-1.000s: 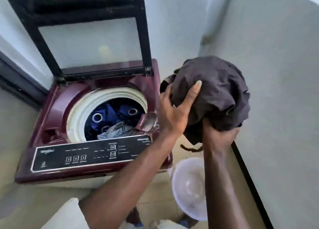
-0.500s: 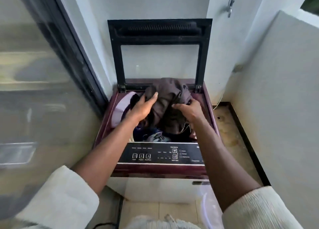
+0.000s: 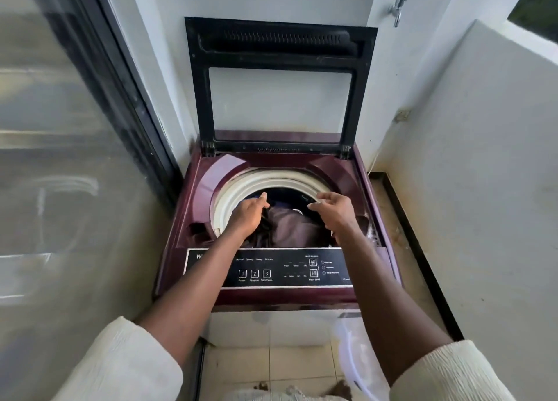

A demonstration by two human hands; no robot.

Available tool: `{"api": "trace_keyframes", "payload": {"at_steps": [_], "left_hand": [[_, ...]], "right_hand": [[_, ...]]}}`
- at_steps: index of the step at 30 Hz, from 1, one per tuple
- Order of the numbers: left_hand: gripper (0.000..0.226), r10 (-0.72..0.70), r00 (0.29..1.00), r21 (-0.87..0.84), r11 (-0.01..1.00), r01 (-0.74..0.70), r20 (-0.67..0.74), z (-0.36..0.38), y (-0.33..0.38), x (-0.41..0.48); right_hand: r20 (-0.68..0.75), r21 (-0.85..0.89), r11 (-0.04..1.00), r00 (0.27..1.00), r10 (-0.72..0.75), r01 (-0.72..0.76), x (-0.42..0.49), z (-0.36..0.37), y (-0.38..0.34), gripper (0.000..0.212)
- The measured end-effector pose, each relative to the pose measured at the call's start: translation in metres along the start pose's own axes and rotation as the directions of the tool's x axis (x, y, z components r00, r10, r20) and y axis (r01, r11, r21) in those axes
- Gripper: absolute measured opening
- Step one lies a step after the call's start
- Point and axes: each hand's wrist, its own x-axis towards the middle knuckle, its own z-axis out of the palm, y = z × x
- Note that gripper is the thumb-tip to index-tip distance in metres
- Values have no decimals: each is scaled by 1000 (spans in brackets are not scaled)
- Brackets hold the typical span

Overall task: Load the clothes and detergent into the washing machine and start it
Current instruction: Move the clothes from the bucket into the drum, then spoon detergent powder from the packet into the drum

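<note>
Setting: narrow tiled alcove, white walls, glass door at left.
Washing machine (image 3: 193,216): maroon top-loader, lid (image 3: 280,86) raised upright.
Drum (image 3: 241,195): holds dark brown garment (image 3: 294,230) on top, blue clothes (image 3: 287,195) behind.
Left hand (image 3: 249,214): fingers extended, resting at garment's edge, gripping nothing.
Right hand (image 3: 336,208): open, above garment.
Bucket (image 3: 359,358): pale, on floor, contents unclear.

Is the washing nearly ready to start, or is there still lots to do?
Partly. Done: the lid is up and a dark brown garment lies in the drum on top of blue clothes. In hand: the left hand and right hand are open over the drum, holding nothing. Left: no detergent shows anywhere, the lid needs closing, and the Start/Pause button is untouched.
</note>
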Motion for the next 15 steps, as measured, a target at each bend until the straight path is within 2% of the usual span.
{"api": "trace_keyframes", "payload": {"at_steps": [4,11,15], "left_hand": [[41,49,999,-11,999,-49,-8,10,11,4],[39,170,985,-45,985,-168,40,47,53,13],[34,209,972,-68,977,-202,110,80,85,16]], "right_hand": [[-26,-2,999,999,-32,32,-8,3,6,19],[-71,-41,999,997,-11,8,-8,-23,2,20],[-98,-42,998,994,-43,39,-3,-55,-6,33]]}}
